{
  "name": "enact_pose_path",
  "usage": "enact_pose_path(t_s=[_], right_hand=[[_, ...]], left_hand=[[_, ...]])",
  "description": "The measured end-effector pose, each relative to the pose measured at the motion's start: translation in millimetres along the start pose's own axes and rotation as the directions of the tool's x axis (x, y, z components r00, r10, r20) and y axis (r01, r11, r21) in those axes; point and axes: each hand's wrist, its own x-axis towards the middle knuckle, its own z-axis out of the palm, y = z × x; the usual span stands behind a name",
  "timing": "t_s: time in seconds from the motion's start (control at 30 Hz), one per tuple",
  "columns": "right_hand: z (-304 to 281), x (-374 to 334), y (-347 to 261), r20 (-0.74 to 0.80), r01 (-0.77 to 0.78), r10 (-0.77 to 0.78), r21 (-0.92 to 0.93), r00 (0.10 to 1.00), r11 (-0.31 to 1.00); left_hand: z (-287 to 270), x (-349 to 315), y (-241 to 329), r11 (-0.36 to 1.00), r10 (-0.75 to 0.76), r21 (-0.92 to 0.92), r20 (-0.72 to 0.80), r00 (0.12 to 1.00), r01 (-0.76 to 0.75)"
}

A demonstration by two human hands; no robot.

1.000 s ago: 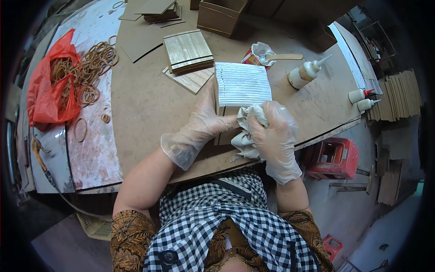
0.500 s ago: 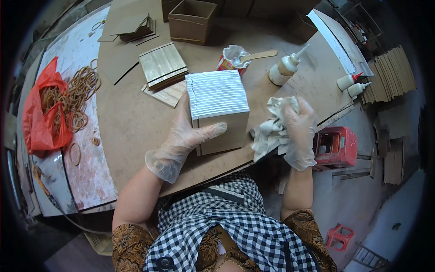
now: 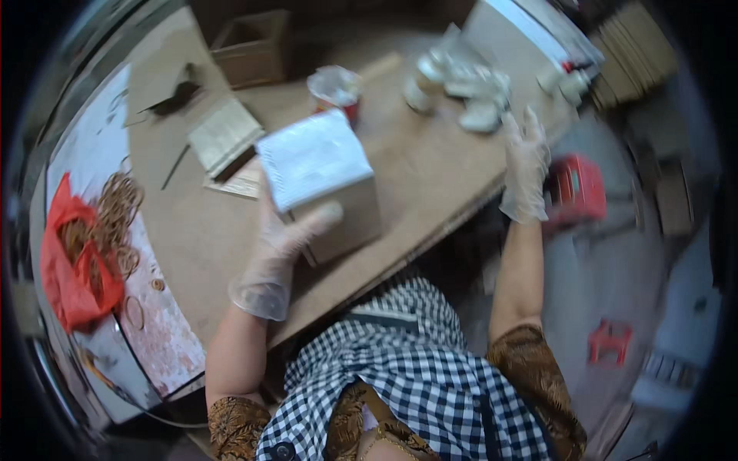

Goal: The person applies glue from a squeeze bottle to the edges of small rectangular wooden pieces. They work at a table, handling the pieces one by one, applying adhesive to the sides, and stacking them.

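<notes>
My left hand (image 3: 278, 244), in a clear glove, holds the near left side of a brown box (image 3: 346, 217), thumb across its front. The box's top is covered with white, ridged in the earlier frame and blurred now. My right hand (image 3: 526, 170), also gloved, is raised by the table's right edge with fingers stretched out and nothing in them. Just beyond its fingertips a crumpled off-white cloth (image 3: 483, 98) lies on the table, beside a white squeeze bottle (image 3: 420, 91). Behind the box stands a tub (image 3: 336, 88) of white paste, with a wooden stick (image 3: 382, 66) at it.
Thin wooden panels (image 3: 223, 137) are stacked left of the box, and an open brown box (image 3: 257, 55) stands behind. Rubber bands (image 3: 119, 203) spill from a red plastic bag (image 3: 75, 273) at far left. A red stool (image 3: 583, 188) stands off the table's right edge.
My right hand has let go of the cloth, which now lies farther back by the squeeze bottle. My left hand still holds the box. The whole view has shifted and turned, with blur.
</notes>
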Motion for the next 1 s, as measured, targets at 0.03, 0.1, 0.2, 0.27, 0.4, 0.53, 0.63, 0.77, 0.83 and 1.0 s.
enact_pose_path(t_s=[0.03,0.1,0.2,0.27,0.4,0.53,0.63,0.77,0.83,1.0], right_hand=[[-2,-16,10,-0.05,-0.001,0.003,0.034,0.999,0.999],[-19,-48,40,-0.091,-0.093,0.114,0.209,0.989,0.973],[-45,-105,102,-0.168,-0.128,0.162,0.196,0.972,0.972],[-66,-149,134,-0.11,-0.297,0.306,0.089,0.946,0.951],[-67,-270,240,0.146,-0.771,0.759,0.04,0.634,0.636],[-50,-350,233,0.351,-0.987,0.928,0.138,0.128,0.084],[-37,-403,255,0.487,-0.99,0.867,-0.027,0.106,0.137],[-39,-438,239,0.535,-0.972,0.843,-0.223,-0.063,0.069],[-32,-457,227,0.569,-0.963,0.814,-0.267,-0.118,0.047],[-26,-533,234,0.635,-0.914,0.753,-0.388,-0.171,0.12]], left_hand=[[1,-5,4,1.0,-0.019,0.019,-0.014,1.0,0.019],[-1,-4,-1,0.996,-0.037,0.081,-0.03,0.999,0.04],[-6,-8,2,0.99,-0.091,0.105,-0.067,0.994,0.098],[-25,-25,18,0.966,-0.232,0.092,-0.12,0.965,0.243],[-146,-64,65,0.919,-0.307,0.251,-0.034,0.951,0.306],[-236,-58,133,0.762,-0.37,0.507,-0.171,0.913,0.403],[-248,-38,149,0.615,-0.463,0.558,-0.316,0.828,0.557],[-303,-19,162,0.524,-0.541,0.627,-0.277,0.794,0.576],[-259,-10,171,0.461,-0.611,0.671,-0.235,0.756,0.581],[-266,2,235,0.18,-0.55,0.892,-0.259,0.794,0.415]])
